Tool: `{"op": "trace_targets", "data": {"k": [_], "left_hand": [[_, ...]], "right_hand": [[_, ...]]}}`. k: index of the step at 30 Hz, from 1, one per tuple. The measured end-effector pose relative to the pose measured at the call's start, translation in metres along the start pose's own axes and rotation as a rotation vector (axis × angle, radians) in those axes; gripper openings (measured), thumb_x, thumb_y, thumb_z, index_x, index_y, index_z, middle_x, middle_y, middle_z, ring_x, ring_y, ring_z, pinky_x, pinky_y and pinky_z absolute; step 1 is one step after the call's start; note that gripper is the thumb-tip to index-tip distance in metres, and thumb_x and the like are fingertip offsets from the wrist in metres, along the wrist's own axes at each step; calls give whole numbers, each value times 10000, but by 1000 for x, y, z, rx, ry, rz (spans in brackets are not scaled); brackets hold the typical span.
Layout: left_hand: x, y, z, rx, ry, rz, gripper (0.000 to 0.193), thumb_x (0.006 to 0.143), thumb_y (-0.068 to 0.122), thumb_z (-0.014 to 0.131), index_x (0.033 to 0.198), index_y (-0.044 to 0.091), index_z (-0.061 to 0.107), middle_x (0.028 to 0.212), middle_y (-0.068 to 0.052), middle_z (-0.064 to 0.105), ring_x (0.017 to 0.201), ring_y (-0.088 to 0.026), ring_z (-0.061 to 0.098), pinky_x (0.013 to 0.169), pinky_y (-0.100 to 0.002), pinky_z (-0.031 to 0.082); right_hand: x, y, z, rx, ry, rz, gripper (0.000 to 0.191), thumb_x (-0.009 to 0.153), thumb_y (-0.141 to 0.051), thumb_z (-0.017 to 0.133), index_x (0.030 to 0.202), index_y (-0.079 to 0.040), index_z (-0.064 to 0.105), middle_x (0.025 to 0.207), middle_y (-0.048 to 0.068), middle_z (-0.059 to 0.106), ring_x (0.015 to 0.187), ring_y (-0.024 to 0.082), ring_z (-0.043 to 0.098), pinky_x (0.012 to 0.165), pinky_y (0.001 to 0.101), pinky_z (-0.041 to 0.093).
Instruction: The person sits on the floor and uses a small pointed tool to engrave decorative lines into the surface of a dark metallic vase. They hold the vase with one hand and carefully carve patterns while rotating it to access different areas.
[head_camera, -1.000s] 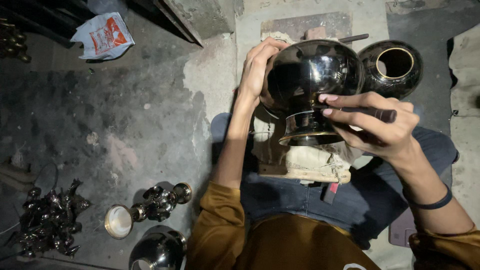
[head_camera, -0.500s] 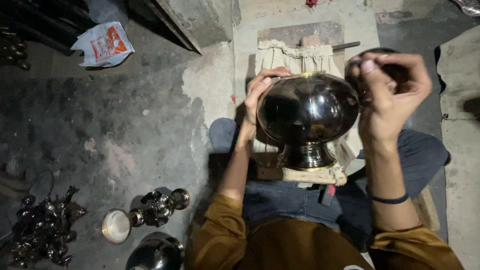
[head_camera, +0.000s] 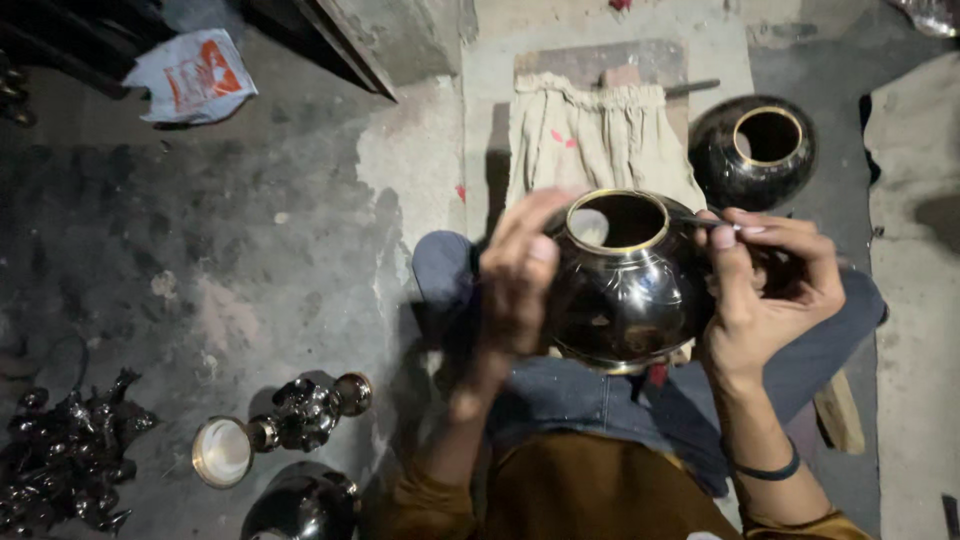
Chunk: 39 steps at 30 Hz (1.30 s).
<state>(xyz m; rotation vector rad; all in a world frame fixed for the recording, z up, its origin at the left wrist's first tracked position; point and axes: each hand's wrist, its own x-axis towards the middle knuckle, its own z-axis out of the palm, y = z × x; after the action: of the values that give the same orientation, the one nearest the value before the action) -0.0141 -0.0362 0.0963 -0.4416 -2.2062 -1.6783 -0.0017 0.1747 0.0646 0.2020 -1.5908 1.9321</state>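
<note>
Dark polished metal pot (head_camera: 622, 290) with a brass-coloured rim sits at the centre of the view, held above the person's lap with its round mouth turned up toward the camera. Its glossy belly is gripped from both sides: the left hand (head_camera: 515, 280) presses flat against the wall at 9 o'clock, fingers spread and curled around the curve, while the right hand (head_camera: 770, 290) closes on the pot's 3 o'clock side, thumb and forefinger pinched together just at the rim around what looks like a thin dark tool, too small to make out. A dark band (head_camera: 768, 468) circles the right wrist. Beyond the pot, at 12 o'clock, a pale cloth (head_camera: 590, 140) lies spread over a flat board on the concrete floor (head_camera: 250, 230), with a slim metal rod (head_camera: 690, 88) just beside its far corner. At 1 o'clock from the held pot, well apart from it, a second dark pot (head_camera: 750, 150) with the same brass rim stands on the floor. Far off at 10 o'clock lies a white plastic bag (head_camera: 190, 75) with red print. Down at 8 o'clock, near the person's left elbow, rest a small ornate metal stand (head_camera: 290, 420) lying on its side, another shiny dark vessel (head_camera: 300, 505) at the bottom edge, and a heap of dark cast figures (head_camera: 65, 450).
</note>
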Motion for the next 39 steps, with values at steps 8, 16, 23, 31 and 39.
{"op": "trace_targets", "data": {"k": [8,16,23,31,39], "left_hand": [[-3,-8,3,58,-42,116,260,1026,205,557,1037,34,754,1172,-97,743,1227,-294,666,1158,-413,491],[22,-48,3,-213,-114,-3,327,1035,218,518,980,-16,740,1225,-148,667,1196,-261,637,1078,-368,485],[22,-53,5,-301,-116,1,335,1063,208,516,1000,-37,734,1194,-154,690,1197,-259,661,1102,-360,502],[29,-51,3,-268,-158,49,311,1058,195,509,999,-30,716,1161,-154,693,1151,-245,669,1066,-351,513],[34,-47,2,-206,-171,62,296,1042,200,510,982,-15,705,1132,-151,698,1157,-266,658,1075,-368,498]], "right_hand": [[-23,-7,-10,-40,-77,67,135,1110,101,695,1087,47,574,1136,171,665,1001,213,732,895,291,631],[1,-38,-20,-230,-259,143,117,1001,72,778,1071,54,685,1089,157,718,923,126,715,733,179,540],[18,-68,7,-517,-355,-3,194,844,41,822,1012,36,726,977,130,737,829,138,698,738,226,529],[34,-89,26,-607,-408,46,152,855,50,796,995,48,738,910,113,726,747,122,660,687,221,497],[33,-94,33,-631,-377,60,125,893,31,786,1010,40,742,868,86,705,732,105,652,686,210,495]]}}
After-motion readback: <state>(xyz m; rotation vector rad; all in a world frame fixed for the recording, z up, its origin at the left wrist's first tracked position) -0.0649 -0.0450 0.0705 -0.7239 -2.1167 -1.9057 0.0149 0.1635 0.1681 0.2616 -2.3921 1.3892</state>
